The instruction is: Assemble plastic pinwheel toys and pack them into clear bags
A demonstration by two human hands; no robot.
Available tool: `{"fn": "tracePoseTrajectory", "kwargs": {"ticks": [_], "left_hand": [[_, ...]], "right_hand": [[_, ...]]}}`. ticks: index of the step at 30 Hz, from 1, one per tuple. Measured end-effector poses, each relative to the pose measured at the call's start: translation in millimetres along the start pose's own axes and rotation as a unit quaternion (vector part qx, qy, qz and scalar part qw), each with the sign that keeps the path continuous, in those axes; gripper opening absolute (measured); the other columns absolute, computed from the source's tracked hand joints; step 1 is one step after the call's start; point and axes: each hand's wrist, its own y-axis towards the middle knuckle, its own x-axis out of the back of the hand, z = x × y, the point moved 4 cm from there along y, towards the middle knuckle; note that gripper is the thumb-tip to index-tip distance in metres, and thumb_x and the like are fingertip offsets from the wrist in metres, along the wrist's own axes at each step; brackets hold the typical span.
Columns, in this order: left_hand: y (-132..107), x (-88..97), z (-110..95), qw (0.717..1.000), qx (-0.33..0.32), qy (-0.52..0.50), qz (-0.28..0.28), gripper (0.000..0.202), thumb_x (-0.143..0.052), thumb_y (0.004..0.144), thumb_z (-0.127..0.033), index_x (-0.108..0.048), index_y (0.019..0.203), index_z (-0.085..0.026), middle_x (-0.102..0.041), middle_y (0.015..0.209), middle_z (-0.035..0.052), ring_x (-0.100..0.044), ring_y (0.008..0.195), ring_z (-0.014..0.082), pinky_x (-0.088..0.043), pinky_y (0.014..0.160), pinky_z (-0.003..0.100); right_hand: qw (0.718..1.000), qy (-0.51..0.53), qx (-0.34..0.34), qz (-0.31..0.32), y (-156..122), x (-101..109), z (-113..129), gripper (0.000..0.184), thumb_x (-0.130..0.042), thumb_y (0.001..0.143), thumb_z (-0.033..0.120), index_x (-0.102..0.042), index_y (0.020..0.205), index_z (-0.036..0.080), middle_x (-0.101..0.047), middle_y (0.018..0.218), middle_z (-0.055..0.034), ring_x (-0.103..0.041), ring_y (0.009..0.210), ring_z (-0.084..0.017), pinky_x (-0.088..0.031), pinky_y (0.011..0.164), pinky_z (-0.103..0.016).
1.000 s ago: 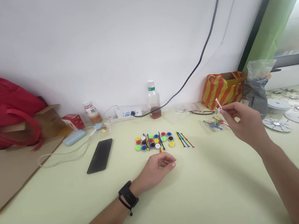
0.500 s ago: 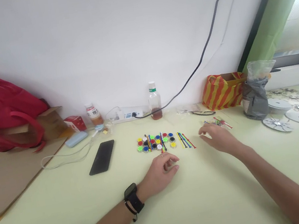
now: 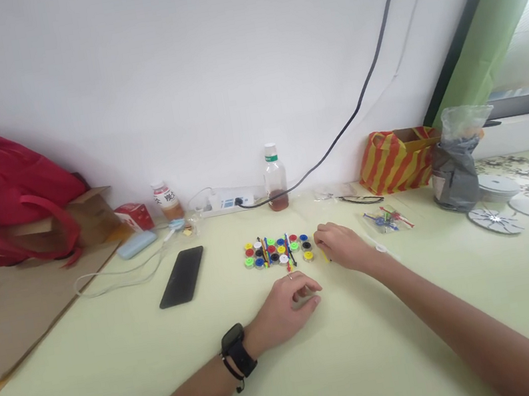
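Note:
My right hand (image 3: 342, 247) is lowered over the row of thin coloured plastic arrows, its fingers curled together. It covers nearly all of that row; just a bit of a yellow arrow (image 3: 326, 257) shows by the fingertips, and what they grip is hidden. My left hand (image 3: 290, 307), with a ring and a black watch (image 3: 236, 348), rests on the table with thumb and fingers apart and nothing in it. Just beyond it stand rows of small round coloured discs (image 3: 274, 257), with more arrows (image 3: 290, 251) lying across them.
A clear bag of coloured pieces (image 3: 386, 219) lies right of my right hand. A black phone (image 3: 181, 277) is at left. A bottle (image 3: 275, 179) stands by the wall, near a power strip (image 3: 227, 202). Grey discs (image 3: 495, 221) and a striped bag (image 3: 395, 161) are at right.
My right hand has moved left from beside the bag of pieces onto the row of arrows, uncovering the bag. My left hand has hardly moved.

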Motion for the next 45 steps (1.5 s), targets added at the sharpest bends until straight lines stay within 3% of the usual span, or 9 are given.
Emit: {"fn": "tracePoseTrajectory", "kwargs": {"ticks": [7,10,16,20,26,30,34,40,45], "left_hand": [[2,2.8,1,0.999,-0.006,-0.008,-0.036,0.013,-0.062,0.093,-0.027,-0.071,0.098,-0.020,-0.069,0.096,0.0056,-0.056,0.078,0.0164,-0.047,0.072,0.029],[2,3.8,3,0.998,0.009,-0.019,-0.053,0.014,-0.062,0.093,-0.028,-0.071,0.099,-0.020,-0.069,0.091,0.0048,-0.057,0.076,0.0161,-0.047,0.069,0.029],[3,6.8,12,0.993,0.032,-0.032,-0.113,0.014,-0.062,0.092,-0.030,-0.069,0.098,-0.020,-0.064,0.077,0.0012,-0.055,0.067,0.0148,-0.043,0.061,0.026],[4,8.5,17,0.988,0.050,-0.045,-0.138,0.015,-0.063,0.090,-0.030,-0.069,0.099,-0.020,-0.065,0.077,0.0014,-0.057,0.069,0.0156,-0.044,0.060,0.026],[5,6.1,17,0.989,0.056,-0.068,-0.117,0.024,-0.064,0.092,-0.037,-0.069,0.109,-0.020,-0.071,0.094,0.0052,-0.063,0.076,0.0165,-0.050,0.067,0.028],[8,2.0,16,0.980,0.061,-0.184,-0.039,0.036,-0.065,0.094,-0.043,-0.067,0.122,-0.020,-0.074,0.111,0.0099,-0.069,0.098,0.0214,-0.055,0.085,0.034],[11,4.8,16,0.958,0.078,-0.275,0.020,0.036,-0.075,0.089,-0.041,-0.071,0.117,-0.018,-0.074,0.116,0.0118,-0.070,0.105,0.0236,-0.054,0.094,0.036],[11,11.8,25,0.942,0.115,-0.314,-0.012,0.033,-0.085,0.079,-0.038,-0.075,0.101,-0.015,-0.076,0.106,0.0100,-0.072,0.101,0.0235,-0.056,0.095,0.039],[12,10.9,29,0.931,0.125,-0.343,-0.024,0.037,-0.085,0.079,-0.037,-0.074,0.109,-0.018,-0.075,0.114,0.0093,-0.075,0.099,0.0239,-0.058,0.094,0.041]], "right_hand": [[0.988,0.097,0.056,-0.110,-29,43,20,0.018,-0.037,0.102,0.015,-0.052,0.095,0.022,-0.063,0.098,-0.0101,-0.057,0.099,-0.027,-0.046,0.088,-0.040],[0.984,0.161,0.035,-0.072,-43,34,34,0.022,-0.029,0.105,0.018,-0.051,0.105,0.022,-0.062,0.094,-0.0075,-0.059,0.086,-0.024,-0.049,0.078,-0.037],[0.988,0.140,0.046,-0.042,-49,-1,38,0.038,-0.036,0.107,0.032,-0.041,0.144,0.024,-0.062,0.115,-0.0124,-0.062,0.108,-0.029,-0.051,0.092,-0.044],[0.991,0.124,0.038,-0.016,-46,-11,28,0.030,-0.037,0.106,0.026,-0.054,0.131,0.023,-0.062,0.105,-0.0102,-0.063,0.098,-0.027,-0.052,0.085,-0.042],[0.975,0.222,0.035,-0.001,-56,5,32,0.013,-0.046,0.103,0.024,-0.059,0.101,0.022,-0.064,0.098,-0.0059,-0.061,0.091,-0.022,-0.049,0.079,-0.036],[0.951,0.304,0.043,-0.017,-60,14,44,0.011,-0.050,0.102,0.028,-0.060,0.102,0.023,-0.066,0.096,-0.0044,-0.060,0.086,-0.019,-0.047,0.076,-0.033],[0.933,0.354,0.055,-0.030,-62,13,53,0.013,-0.051,0.102,0.030,-0.062,0.104,0.023,-0.068,0.100,-0.0057,-0.061,0.090,-0.020,-0.047,0.078,-0.032],[0.915,0.399,0.062,-0.005,-62,20,62,0.028,-0.046,0.105,0.043,-0.065,0.103,0.023,-0.065,0.095,-0.0064,-0.059,0.087,-0.021,-0.049,0.078,-0.032],[0.894,0.443,0.051,-0.028,-60,28,59,0.040,-0.031,0.109,0.044,-0.066,0.116,0.025,-0.064,0.103,-0.0070,-0.060,0.101,-0.023,-0.047,0.095,-0.037]]}}
